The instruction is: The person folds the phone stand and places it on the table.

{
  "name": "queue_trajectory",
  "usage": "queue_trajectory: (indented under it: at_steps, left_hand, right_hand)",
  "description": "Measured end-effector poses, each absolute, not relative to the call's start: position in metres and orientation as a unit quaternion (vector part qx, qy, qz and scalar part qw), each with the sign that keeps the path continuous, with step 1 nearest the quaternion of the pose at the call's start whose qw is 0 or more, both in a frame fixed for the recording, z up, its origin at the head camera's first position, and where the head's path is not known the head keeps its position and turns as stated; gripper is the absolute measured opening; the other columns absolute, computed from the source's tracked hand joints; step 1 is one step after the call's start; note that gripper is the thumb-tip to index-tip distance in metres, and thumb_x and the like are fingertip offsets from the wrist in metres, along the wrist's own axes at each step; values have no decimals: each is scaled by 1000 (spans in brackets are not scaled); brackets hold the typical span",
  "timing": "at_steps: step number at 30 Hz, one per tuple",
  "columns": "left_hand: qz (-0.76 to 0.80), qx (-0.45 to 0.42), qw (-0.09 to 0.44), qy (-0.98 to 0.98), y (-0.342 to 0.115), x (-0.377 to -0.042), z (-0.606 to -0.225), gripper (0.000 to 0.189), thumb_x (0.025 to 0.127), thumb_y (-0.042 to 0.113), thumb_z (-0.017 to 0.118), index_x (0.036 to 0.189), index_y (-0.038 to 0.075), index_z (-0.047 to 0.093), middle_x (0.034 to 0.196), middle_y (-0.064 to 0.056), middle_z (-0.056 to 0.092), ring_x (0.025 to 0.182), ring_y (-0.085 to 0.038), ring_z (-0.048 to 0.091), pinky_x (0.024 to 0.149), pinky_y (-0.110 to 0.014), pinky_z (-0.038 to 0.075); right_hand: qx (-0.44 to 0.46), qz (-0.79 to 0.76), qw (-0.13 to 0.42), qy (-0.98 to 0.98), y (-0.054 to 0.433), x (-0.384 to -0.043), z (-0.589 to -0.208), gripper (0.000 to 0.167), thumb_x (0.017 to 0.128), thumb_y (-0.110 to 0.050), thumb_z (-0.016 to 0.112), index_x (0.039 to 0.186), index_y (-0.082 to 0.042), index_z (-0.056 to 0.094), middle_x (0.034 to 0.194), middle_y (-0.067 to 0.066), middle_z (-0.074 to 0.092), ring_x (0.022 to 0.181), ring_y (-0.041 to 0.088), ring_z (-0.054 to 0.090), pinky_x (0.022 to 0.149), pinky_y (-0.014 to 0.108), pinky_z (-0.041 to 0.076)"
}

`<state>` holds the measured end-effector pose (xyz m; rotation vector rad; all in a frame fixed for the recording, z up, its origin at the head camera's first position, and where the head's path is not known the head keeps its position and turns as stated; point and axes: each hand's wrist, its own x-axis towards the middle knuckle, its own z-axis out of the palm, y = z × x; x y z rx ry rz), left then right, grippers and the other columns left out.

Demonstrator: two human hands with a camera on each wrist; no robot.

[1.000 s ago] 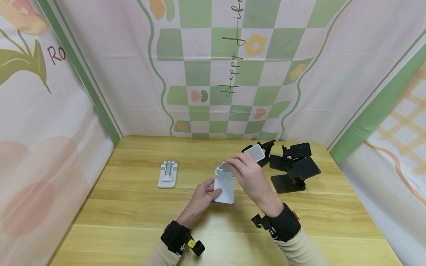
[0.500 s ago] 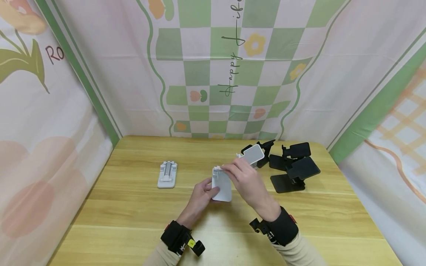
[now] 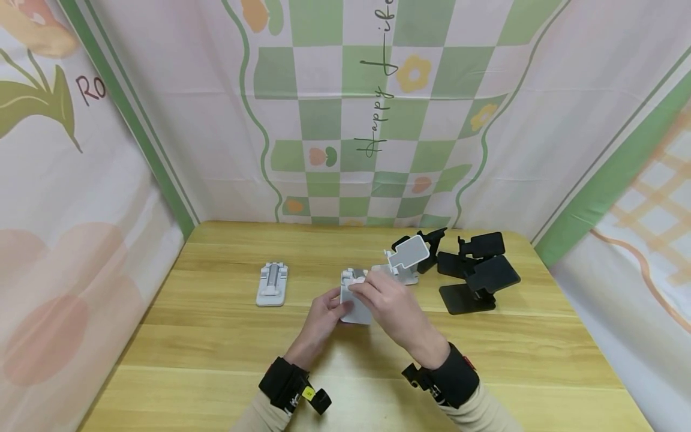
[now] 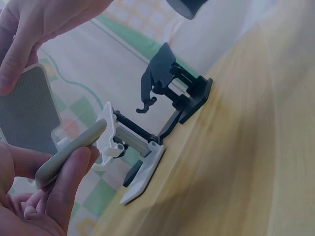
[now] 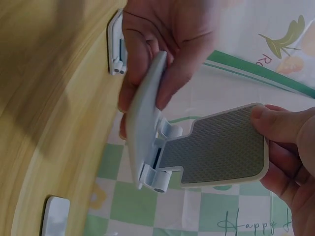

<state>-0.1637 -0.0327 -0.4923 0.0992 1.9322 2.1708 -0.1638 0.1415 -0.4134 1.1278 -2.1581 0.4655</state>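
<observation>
Between both hands is a white folding phone stand (image 3: 357, 315), off the table near its middle. My left hand (image 3: 320, 318) pinches its flat base, thumb on one face. My right hand (image 3: 398, 315) pinches the edge of the upper plate (image 5: 221, 147), which has a grey textured pad. In the right wrist view, the plate stands at an angle to the base (image 5: 142, 128), joined at a hinge. In the head view my right fingers cover most of this plate. Just beyond my right hand stands an unfolded white phone stand (image 3: 408, 252) with a grey pad.
Several black phone stands (image 3: 492, 273) stand unfolded at the back right, one (image 3: 433, 243) right behind the white one. A folded white phone stand (image 3: 272, 291) lies to the left on the wooden table (image 3: 216, 336). Printed curtains (image 3: 216, 108) hang around the table.
My right hand has moved left and down, swinging the plate toward the base. The left hand has shifted slightly left with the stand. More of the white stand behind now shows.
</observation>
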Motion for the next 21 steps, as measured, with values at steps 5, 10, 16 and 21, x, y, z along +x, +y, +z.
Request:
queue_trajectory:
  at_steps: [5, 10, 16, 21]
  left_hand:
    - [735, 22, 112, 668, -34, -164, -490, 50, 103, 7, 57, 148, -9, 46, 128, -28, 68, 113, -33, 70, 86, -32, 60]
    - [731, 18, 113, 673, -35, -165, -490, 48, 104, 6, 54, 148, -10, 45, 128, -27, 68, 112, -29, 70, 83, -28, 58]
    - [728, 14, 115, 676, -36, -164, -489, 49, 104, 3, 50, 150, -12, 41, 124, -26, 70, 112, -28, 70, 83, -27, 58]
    - [730, 16, 117, 673, -36, -165, -487, 48, 104, 1, 46, 150, -14, 40, 122, -26, 71, 114, -27, 69, 90, -29, 57]
  right_hand:
    - [443, 152, 322, -822, 139, -160, -418, 31, 74, 9, 85, 99, -5, 76, 93, 4, 65, 87, 17, 67, 76, 28, 61]
    - [448, 142, 314, -825, 137, -157, -420, 29, 77, 6, 85, 101, -7, 76, 94, 3, 68, 86, 15, 67, 74, 26, 60]
    - [459, 141, 320, -817, 137, -155, -423, 31, 76, 10, 83, 101, -6, 76, 91, 1, 66, 82, 13, 63, 68, 22, 56]
    - [464, 136, 320, -814, 137, -154, -426, 31, 75, 11, 82, 101, -6, 76, 88, 0, 63, 77, 12, 59, 63, 19, 51]
